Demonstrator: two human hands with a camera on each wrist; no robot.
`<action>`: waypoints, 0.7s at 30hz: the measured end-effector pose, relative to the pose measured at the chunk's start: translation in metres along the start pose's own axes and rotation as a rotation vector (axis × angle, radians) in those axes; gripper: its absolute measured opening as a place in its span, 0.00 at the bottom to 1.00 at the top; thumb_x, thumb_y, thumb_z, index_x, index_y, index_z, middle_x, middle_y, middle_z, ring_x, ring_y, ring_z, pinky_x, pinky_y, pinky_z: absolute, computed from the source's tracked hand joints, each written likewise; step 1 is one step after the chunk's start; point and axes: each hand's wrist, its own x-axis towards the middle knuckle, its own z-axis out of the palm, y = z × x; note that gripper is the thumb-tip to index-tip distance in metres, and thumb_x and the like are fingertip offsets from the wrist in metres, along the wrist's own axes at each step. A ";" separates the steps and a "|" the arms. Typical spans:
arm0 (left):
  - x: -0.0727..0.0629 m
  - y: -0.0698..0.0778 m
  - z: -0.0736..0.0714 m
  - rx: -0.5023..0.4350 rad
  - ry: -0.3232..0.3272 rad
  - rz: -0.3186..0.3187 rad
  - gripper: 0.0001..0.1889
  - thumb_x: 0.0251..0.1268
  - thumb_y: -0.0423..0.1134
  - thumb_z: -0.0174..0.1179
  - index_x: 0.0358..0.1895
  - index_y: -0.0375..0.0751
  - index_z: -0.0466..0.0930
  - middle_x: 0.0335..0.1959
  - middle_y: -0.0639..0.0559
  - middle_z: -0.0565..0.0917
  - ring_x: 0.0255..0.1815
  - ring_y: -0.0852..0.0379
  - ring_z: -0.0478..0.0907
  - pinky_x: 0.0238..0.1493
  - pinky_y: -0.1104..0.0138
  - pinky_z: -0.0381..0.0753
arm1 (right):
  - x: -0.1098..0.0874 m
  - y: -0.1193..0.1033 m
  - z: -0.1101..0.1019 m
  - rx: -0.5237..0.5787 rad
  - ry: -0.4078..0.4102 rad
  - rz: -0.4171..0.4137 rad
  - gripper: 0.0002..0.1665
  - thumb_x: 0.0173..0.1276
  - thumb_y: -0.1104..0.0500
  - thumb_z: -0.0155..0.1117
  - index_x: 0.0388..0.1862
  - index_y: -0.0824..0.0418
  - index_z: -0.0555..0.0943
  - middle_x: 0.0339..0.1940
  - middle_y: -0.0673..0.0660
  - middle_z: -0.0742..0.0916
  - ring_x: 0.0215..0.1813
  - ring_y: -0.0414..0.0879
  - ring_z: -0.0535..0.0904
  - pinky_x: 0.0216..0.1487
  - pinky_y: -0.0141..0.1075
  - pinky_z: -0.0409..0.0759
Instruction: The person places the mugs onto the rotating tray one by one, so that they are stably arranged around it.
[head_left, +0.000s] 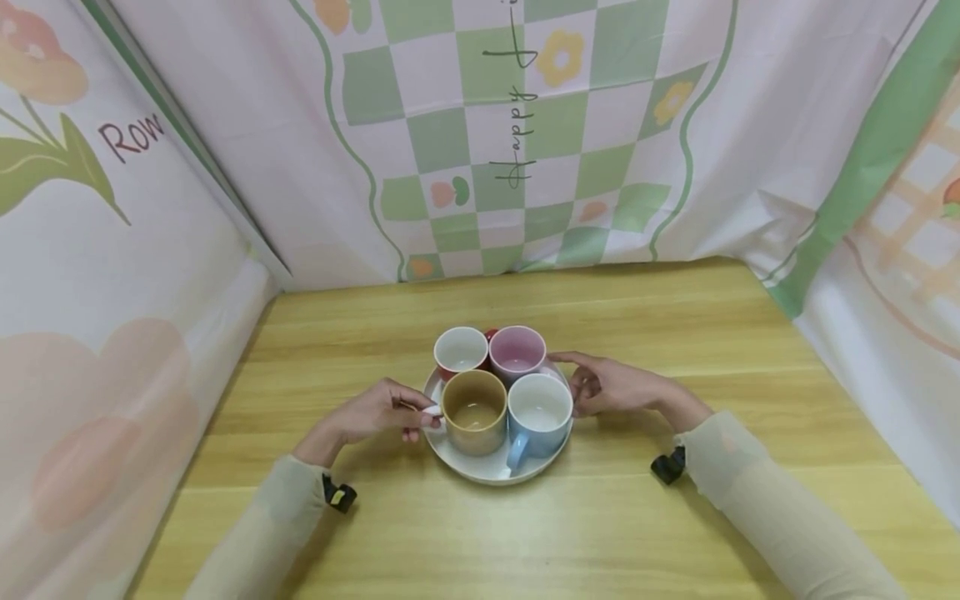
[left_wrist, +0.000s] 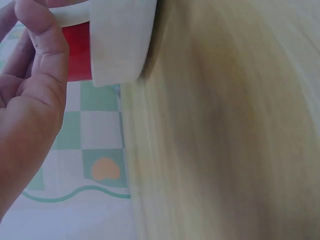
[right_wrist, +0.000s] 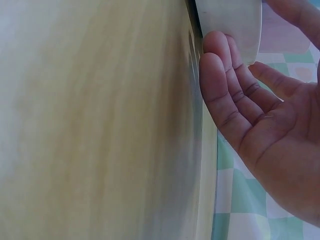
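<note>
A round white tray (head_left: 491,477) carries several mugs at mid-table. The tan mug (head_left: 476,417) stands front left and the light blue mug (head_left: 538,417) front right. Behind them are a red mug with a white inside (head_left: 461,348) and a pink mug (head_left: 517,348). My left hand (head_left: 386,412) pinches a pale handle (left_wrist: 75,14) beside the tan mug, its fingers curled. On the other side my right hand (head_left: 611,385) has its fingers lying along the tray's outer wall (right_wrist: 232,25). Its index finger reaches toward the pink mug.
The wood-grain table (head_left: 495,550) runs under the tray. A checked green-and-white cloth (head_left: 495,150) hangs behind the table, with printed cloth walls at the left (head_left: 112,275) and right (head_left: 885,325). Small black devices sit at both wrists.
</note>
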 end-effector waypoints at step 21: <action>0.011 -0.008 -0.010 -0.015 0.134 -0.046 0.15 0.69 0.35 0.62 0.56 0.33 0.81 0.48 0.44 0.83 0.32 0.58 0.80 0.34 0.71 0.81 | 0.000 0.002 -0.001 0.021 -0.008 -0.003 0.53 0.63 0.66 0.70 0.80 0.59 0.52 0.41 0.61 0.84 0.39 0.50 0.83 0.40 0.34 0.85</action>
